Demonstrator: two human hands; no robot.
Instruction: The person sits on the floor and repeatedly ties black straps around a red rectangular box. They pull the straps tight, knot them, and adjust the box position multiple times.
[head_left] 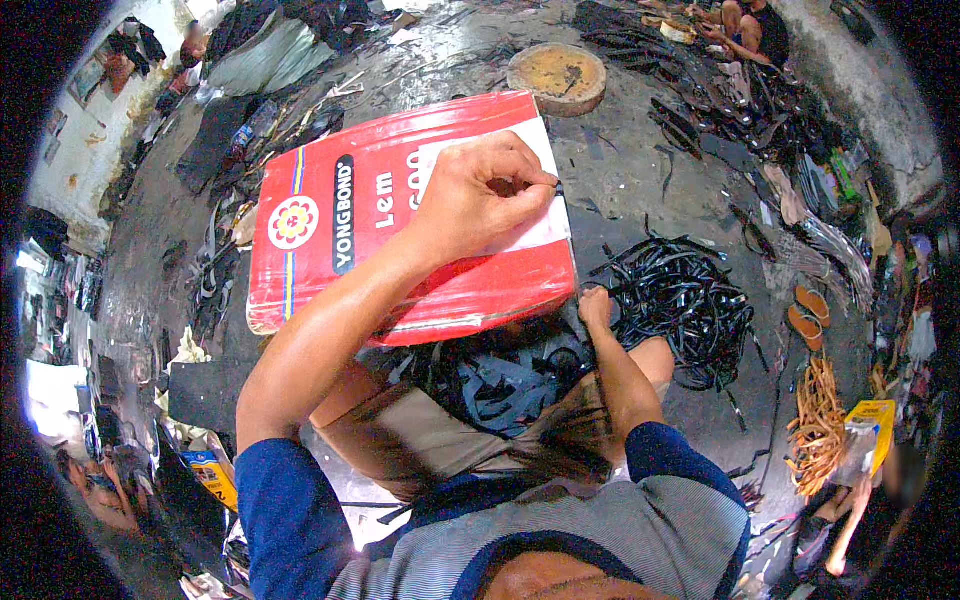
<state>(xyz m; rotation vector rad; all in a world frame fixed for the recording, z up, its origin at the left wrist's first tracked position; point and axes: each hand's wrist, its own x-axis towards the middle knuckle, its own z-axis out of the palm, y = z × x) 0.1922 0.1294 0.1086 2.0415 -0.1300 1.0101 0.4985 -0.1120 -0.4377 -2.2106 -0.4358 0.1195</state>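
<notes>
A red box (370, 190) with a flower emblem and white lettering lies across my lap like a work surface. My left hand (488, 195) rests over its right part, where a white patch shows. Thumb and forefinger are pinched together on a black strip, of which only a short dark end (559, 188) shows at the box's right edge. Below the box's lower right corner, my right hand (597, 307) is closed; what it grips is hidden. Beside it on the floor lies a tangled heap of shiny black strips (680, 310). Dark scraps (500, 385) fill the space between my legs.
A round wooden block (558, 78) stands beyond the box. Orange sandals (809, 318), a bundle of tan strips (815, 425) and a yellow package (876, 432) lie to the right. Scrap piles (740, 110) line the walls. Other people sit at the far right, far left and lower right.
</notes>
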